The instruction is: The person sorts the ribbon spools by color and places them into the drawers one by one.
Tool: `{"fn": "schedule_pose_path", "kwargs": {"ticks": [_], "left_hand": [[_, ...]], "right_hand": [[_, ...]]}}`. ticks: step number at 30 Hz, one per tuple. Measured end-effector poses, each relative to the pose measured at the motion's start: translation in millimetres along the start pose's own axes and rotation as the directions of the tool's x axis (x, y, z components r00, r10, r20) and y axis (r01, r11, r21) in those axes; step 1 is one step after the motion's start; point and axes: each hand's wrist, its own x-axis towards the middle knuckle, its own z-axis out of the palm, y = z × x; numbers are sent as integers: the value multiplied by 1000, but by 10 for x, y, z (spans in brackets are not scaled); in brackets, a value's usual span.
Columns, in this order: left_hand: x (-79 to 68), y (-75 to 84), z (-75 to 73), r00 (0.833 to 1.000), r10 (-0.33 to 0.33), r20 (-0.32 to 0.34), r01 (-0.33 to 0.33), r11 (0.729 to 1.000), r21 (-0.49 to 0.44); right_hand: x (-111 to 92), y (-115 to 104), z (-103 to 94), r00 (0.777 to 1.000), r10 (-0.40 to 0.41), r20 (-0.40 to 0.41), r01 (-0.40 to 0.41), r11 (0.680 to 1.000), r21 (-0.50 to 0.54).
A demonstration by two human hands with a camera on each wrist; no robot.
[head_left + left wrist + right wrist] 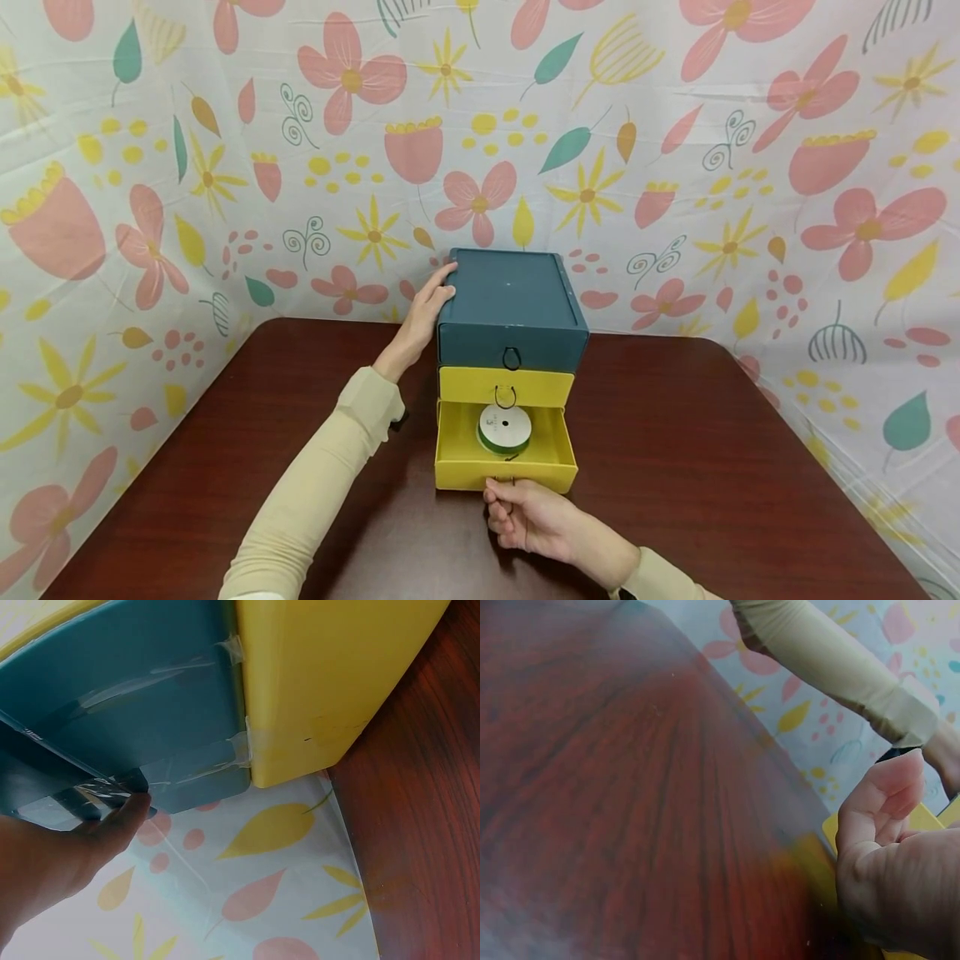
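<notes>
A small drawer unit stands on the table, with a teal box (510, 292) on top and yellow drawers below. The bottom yellow drawer (461, 477) is pulled out. Inside it lies a spool of green ribbon (491, 432) with a white label face. At that drawer's front, my right hand (536, 521) pinches the small dark loop pull between thumb and fingers; the loop is mostly hidden. My left hand (422, 323) rests against the teal box's left side, fingers reaching its upper edge. The left wrist view shows that hand (64, 859) touching the teal wall.
The middle yellow drawer (465, 386) is closed, with a black loop pull (514, 402). Another black loop (512, 359) hangs on the teal front. Dark reddish wood tabletop (675, 467) surrounds the unit. A flower-print cloth (480, 108) hangs behind and at both sides.
</notes>
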Motion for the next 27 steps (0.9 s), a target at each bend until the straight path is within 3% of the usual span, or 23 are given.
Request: {"fn": "schedule_pose_path", "kwargs": {"ticks": [27], "left_hand": [[-20,9,5,1000,13,0,-13,1000,5]], "right_hand": [[215,-186,-173,999,-35,-6,35,999,-20]]}}
